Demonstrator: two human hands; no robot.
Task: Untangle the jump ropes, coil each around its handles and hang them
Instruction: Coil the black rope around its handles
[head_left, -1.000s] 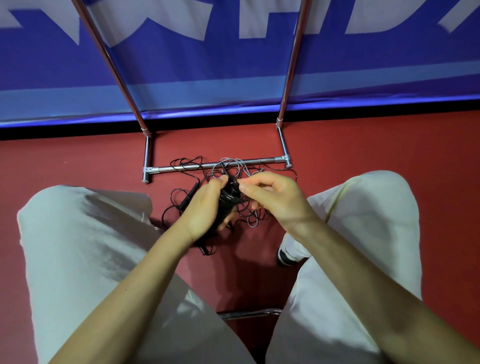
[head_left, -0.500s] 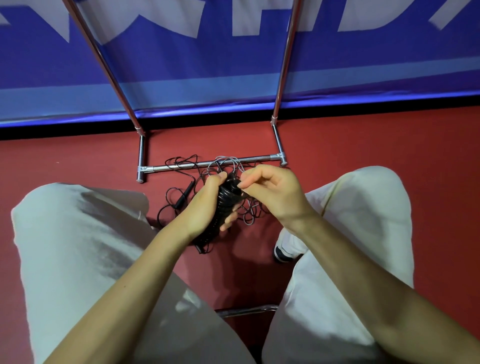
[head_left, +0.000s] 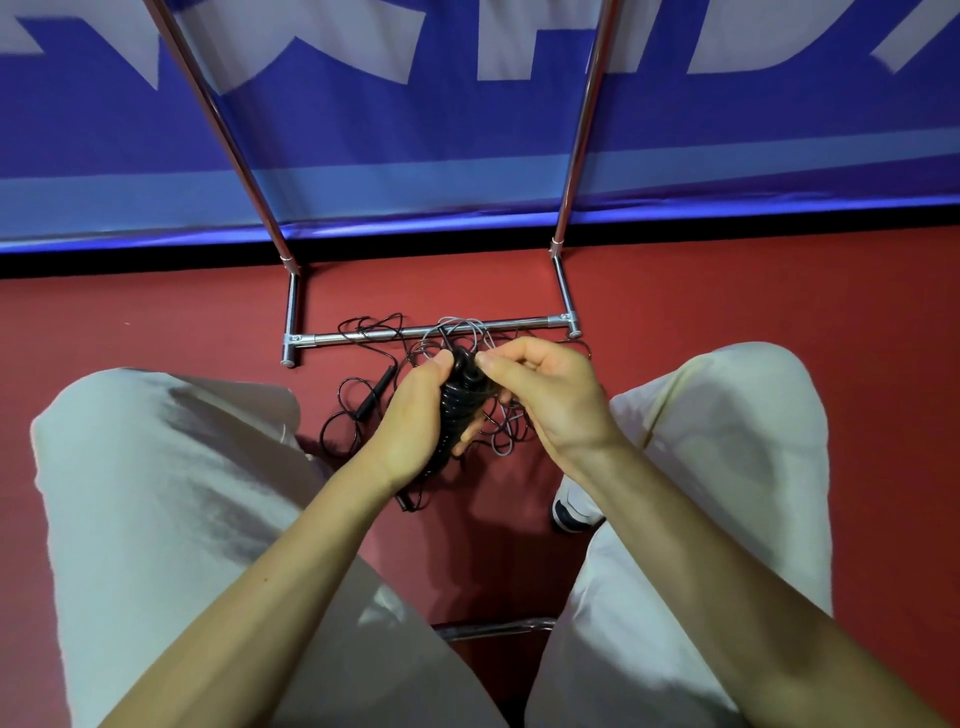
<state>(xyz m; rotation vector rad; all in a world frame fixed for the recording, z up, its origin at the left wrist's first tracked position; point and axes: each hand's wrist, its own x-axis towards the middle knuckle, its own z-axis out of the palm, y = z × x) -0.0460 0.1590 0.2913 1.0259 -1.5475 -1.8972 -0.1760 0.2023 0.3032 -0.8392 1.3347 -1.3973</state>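
Already the left hand gripped the coiled black rope, its long axis running near to far; the right hand pinched its far end, tangled ropes lying just beyond on the floor.

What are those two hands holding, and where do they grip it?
A black coiled rope bundle. The left hand wraps around its middle and lower part; the right hand pinches its top end with the fingers.
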